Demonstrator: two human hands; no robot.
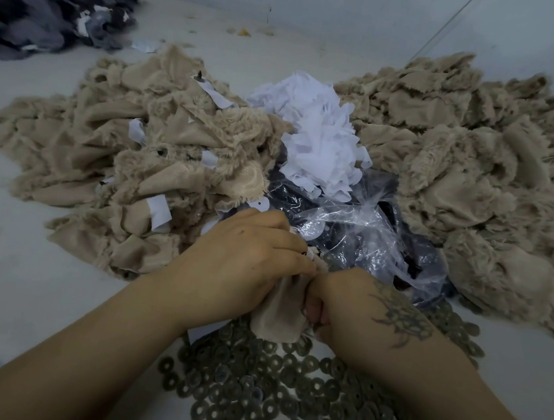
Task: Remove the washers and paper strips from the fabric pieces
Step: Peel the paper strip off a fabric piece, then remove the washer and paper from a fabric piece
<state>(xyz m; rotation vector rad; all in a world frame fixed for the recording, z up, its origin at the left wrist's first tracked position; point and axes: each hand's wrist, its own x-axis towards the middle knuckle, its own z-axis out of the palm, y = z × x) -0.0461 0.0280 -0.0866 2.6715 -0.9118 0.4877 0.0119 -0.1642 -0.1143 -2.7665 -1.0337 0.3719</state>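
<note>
My left hand and my right hand meet in the middle of the view, both gripping one beige fabric piece that hangs between them. Under my wrists lies a heap of dark metal washers. A pile of beige furry fabric pieces with white paper strips still stuck among them lies on the left. Behind my hands sits a mound of loose white paper strips. What my fingers hold inside the fabric is hidden.
A second pile of beige fabric pieces fills the right. A clear plastic bag over dark material lies just beyond my hands. Dark grey fabric scraps are heaped at the far left on the pale table.
</note>
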